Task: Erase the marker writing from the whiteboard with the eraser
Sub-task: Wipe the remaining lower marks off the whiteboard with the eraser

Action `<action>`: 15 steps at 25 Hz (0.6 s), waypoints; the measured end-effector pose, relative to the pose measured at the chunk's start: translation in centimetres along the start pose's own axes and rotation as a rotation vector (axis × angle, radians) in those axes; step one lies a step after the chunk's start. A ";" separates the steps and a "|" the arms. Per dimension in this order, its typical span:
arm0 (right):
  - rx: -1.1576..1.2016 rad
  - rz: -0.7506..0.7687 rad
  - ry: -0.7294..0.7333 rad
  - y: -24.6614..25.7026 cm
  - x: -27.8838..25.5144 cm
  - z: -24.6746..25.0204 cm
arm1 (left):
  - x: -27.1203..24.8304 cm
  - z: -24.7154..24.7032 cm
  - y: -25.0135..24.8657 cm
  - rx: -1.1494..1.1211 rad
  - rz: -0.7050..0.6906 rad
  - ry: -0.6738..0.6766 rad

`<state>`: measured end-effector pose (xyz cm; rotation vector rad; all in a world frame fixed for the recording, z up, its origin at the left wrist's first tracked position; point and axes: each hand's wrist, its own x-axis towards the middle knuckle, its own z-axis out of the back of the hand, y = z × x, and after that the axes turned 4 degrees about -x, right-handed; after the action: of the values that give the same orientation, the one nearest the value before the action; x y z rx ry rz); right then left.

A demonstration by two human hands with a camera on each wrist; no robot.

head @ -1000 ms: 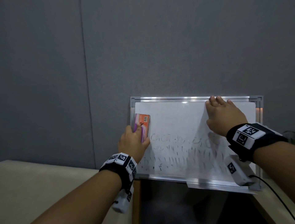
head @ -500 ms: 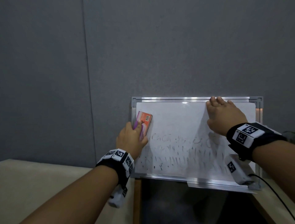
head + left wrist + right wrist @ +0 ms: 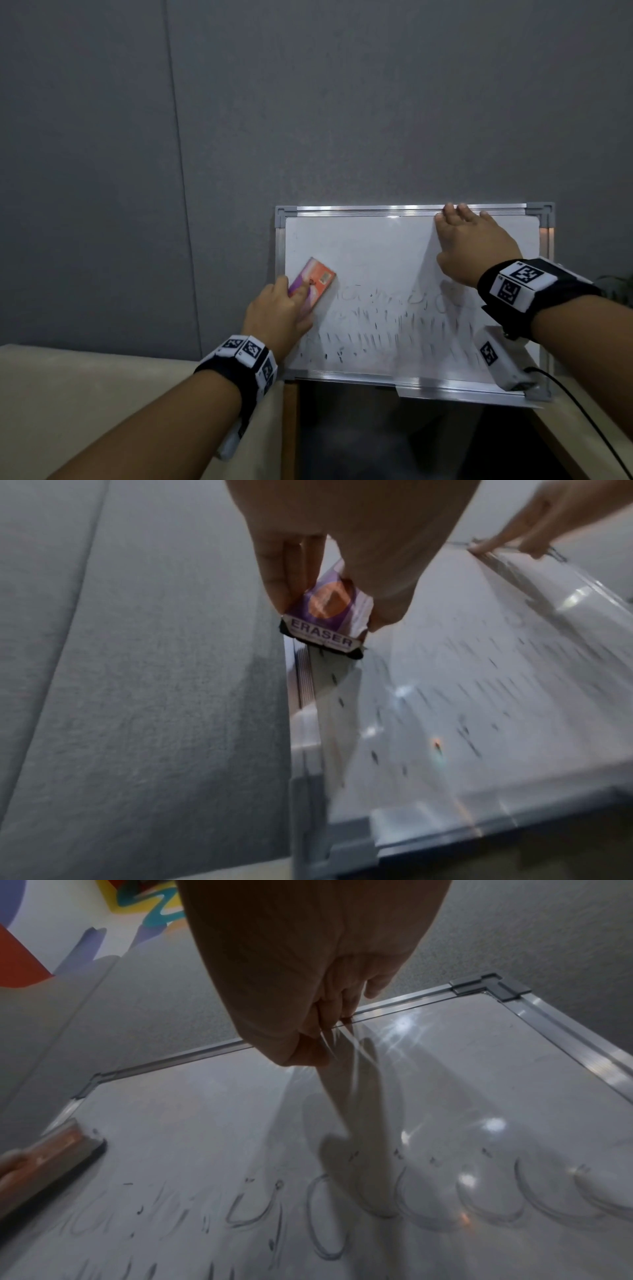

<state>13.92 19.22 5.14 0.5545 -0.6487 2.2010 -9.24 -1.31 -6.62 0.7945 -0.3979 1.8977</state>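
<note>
Orange-and-purple eraser point(image 3: 311, 285), pinched at its long edges between the fingers and thumb of the left hand point(image 3: 276, 317), lies felt-down on the whiteboard point(image 3: 376, 246) near its left frame. Compared with the head view half a second ago, the eraser now sits lower and is tilted further to the right, its leading edge touching the start of the upper row of smeared marker writing point(image 3: 394, 301); the wipe is thus judged to be turning from bare board into the ink, with most of the erasing still to do. Right hand point(image 3: 474, 245), fingers straight and close together, presses flat on the board with its fingertips at the top frame, apparently steadying the board against the grey wall point(image 3: 308, 102). Left wrist view alone shows the printed word ERASER and the dark felt strip beneath the eraser point(image 3: 329, 615). Right wrist view alone resolves the upper row as looped, half-wiped letters point(image 3: 325, 1226); the head view shows only faint streaks there.
</note>
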 end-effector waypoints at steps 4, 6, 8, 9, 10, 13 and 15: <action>-0.002 0.004 -0.001 -0.1 0.0 0.1 | 0.4 -0.2 0.3 0.012 -0.080 -0.041; 0.010 0.002 -0.005 -0.1 -0.1 0.0 | -0.8 -1.2 0.2 0.078 -0.206 -0.025; 0.017 0.007 -0.002 -0.1 -0.1 0.0 | -1.7 -2.1 0.6 0.112 -0.293 -0.019; 0.018 0.008 -0.001 -0.1 0.0 0.0 | -1.7 -2.2 0.8 0.114 -0.304 -0.025; 0.017 0.007 -0.001 -0.1 0.0 0.0 | -1.5 -1.9 1.0 0.105 -0.289 -0.037; 0.013 0.004 -0.004 -0.1 -0.1 0.0 | 0.1 -0.5 1.4 0.011 -0.128 -0.117; 0.014 0.004 -0.008 -0.1 -0.1 0.0 | 0.8 0.3 1.2 -0.028 -0.070 -0.133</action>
<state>14.03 19.22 5.17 0.5699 -0.6390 2.2100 -10.43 -1.45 -5.81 0.9075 -0.4717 1.7765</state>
